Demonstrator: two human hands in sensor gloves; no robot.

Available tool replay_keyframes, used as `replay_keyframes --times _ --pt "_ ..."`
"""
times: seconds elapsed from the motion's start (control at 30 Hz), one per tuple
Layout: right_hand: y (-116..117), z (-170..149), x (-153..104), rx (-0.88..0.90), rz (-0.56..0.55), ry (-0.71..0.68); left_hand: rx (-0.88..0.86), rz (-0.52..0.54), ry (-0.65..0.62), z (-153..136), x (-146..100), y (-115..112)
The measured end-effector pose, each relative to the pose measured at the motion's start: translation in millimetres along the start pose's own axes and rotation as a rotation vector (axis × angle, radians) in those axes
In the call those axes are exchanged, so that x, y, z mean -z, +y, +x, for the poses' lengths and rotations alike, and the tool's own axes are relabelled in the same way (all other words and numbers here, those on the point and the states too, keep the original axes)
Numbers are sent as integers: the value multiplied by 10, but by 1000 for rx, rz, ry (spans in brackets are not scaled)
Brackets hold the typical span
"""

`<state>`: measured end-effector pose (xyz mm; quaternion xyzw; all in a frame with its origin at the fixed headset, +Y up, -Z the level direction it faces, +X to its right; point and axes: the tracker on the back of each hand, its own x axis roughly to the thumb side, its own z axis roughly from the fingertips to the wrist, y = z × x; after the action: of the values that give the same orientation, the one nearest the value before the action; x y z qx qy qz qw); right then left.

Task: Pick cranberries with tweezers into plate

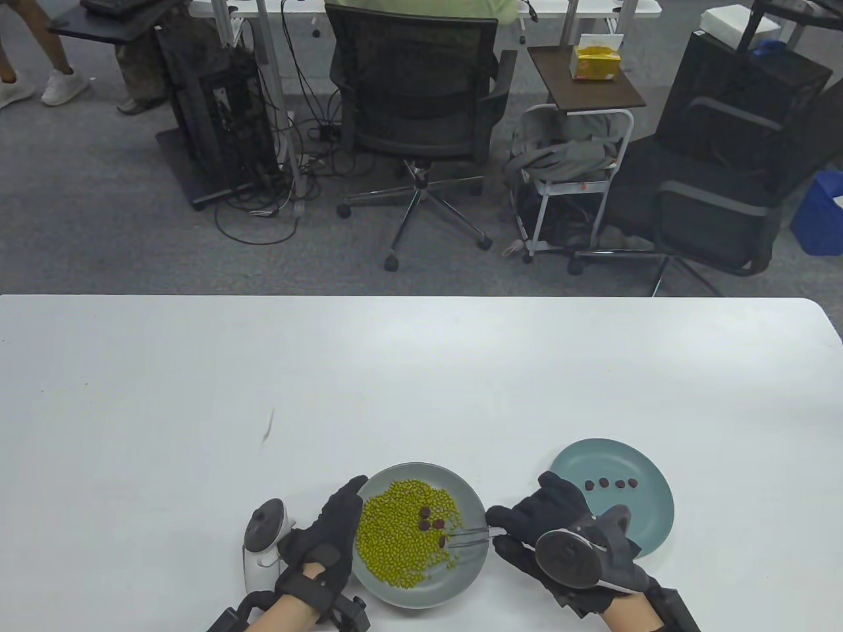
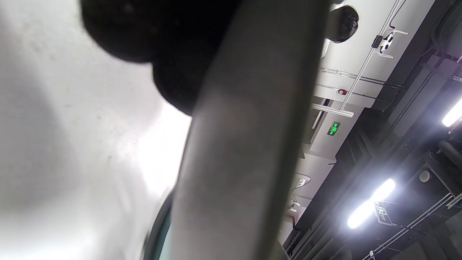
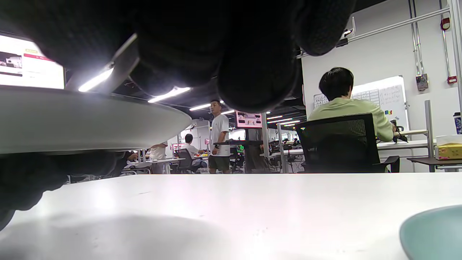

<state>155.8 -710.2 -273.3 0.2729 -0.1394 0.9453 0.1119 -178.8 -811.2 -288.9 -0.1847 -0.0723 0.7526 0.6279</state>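
Observation:
A grey plate (image 1: 461, 573) near the table's front edge holds a heap of green beans (image 1: 395, 533) with several dark red cranberries (image 1: 437, 523) among them. My right hand (image 1: 502, 526) grips metal tweezers (image 1: 471, 534); their tips sit at a cranberry (image 1: 442, 541) on the heap's right side. A teal plate (image 1: 649, 520) to the right holds several cranberries (image 1: 612, 484) in a row. My left hand (image 1: 336, 520) rests against the grey plate's left rim with its fingers stretched along it. In the right wrist view the tweezers (image 3: 122, 61) show under my gloved fingers (image 3: 252, 72).
The grey plate's rim fills the left wrist view (image 2: 252, 144) and the left of the right wrist view (image 3: 90, 119). The teal plate's edge (image 3: 433, 231) is at that view's bottom right. The white table (image 1: 421, 382) stretches far behind both plates.

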Motion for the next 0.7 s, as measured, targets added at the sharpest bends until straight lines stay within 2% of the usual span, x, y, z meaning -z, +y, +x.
replay_keyframes --times 0.7 --pt "46 102 -2 -55 21 -26 29 -10 -5 -31 -13 -26"
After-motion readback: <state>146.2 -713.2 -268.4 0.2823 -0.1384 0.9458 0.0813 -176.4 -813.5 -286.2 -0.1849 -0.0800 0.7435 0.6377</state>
